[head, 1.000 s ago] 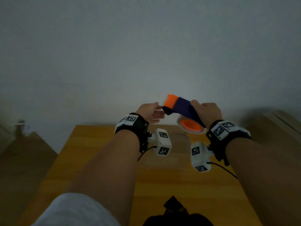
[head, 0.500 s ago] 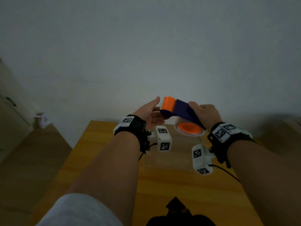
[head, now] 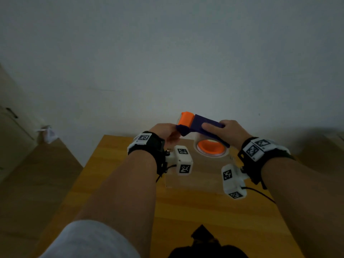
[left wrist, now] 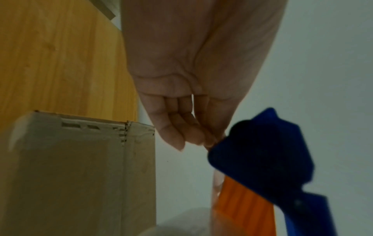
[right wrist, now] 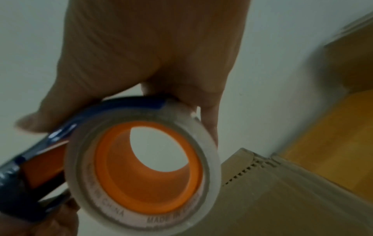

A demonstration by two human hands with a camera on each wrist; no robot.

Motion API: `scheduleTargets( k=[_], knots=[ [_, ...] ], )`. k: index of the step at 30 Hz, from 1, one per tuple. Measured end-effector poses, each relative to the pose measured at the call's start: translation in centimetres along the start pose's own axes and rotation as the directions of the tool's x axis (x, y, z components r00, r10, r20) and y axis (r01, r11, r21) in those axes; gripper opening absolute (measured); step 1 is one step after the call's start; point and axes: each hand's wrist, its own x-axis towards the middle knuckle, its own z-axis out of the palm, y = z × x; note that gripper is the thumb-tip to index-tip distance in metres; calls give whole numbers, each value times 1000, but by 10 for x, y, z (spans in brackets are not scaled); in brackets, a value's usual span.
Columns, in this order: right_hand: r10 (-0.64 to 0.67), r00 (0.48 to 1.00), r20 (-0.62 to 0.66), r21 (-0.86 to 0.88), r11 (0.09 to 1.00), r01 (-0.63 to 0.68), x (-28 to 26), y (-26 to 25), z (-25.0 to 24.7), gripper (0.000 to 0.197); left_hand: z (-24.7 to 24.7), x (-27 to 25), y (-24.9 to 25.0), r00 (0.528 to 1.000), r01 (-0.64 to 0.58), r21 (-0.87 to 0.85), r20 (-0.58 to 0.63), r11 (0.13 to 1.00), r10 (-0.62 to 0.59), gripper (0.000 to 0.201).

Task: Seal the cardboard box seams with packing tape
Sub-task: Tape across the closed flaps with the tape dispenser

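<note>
A blue and orange tape dispenser [head: 202,125] with a clear tape roll [head: 210,148] on an orange core is held in the air above a closed cardboard box [head: 201,175]. My right hand [head: 231,132] grips the blue body and the roll [right wrist: 141,167], thumb lying on top. My left hand [head: 166,134] is curled under the orange front end, and its fingertips [left wrist: 210,141] pinch the blue nose [left wrist: 262,151] of the dispenser. The box [left wrist: 80,175] stands on a wooden table [head: 115,183], and its top corner [right wrist: 282,199] is just below the roll. Any loose tape end is not visible.
A white wall rises right behind the table. A dark object [head: 204,244] lies at the table's near edge. A crumpled white thing [head: 46,133] sits low at the left by a door. Another wooden surface [head: 325,151] lies to the right.
The dispenser has tipped flatter and shifted slightly right. My left fingers, earlier stretched beside the orange end, have curled under it. My right thumb has come onto the blue body.
</note>
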Motion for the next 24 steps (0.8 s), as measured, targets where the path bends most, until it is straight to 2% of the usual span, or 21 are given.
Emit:
scheduleTargets(
  k=[3,5,12,17,24],
  knots=[
    [-21,986,167,-43,999,29,2,-6,2,48,-10,4,-3,998,19,4,-67,1000,-18,27],
    [-40,975,219,-65,996,56,2,-9,5,50,-16,4,-4,994,28,3,-103,1000,-28,28],
    [-126,961,245,-147,975,166,4,-13,10,35,-23,7,-12,985,24,26,-169,999,-20,31],
    [-163,963,213,-201,958,207,9,-11,12,38,-29,7,-21,985,-12,49,-173,999,20,24],
    [-176,959,224,-194,956,220,9,-11,16,38,-34,4,-26,993,66,55,-103,996,-60,27]
  ],
)
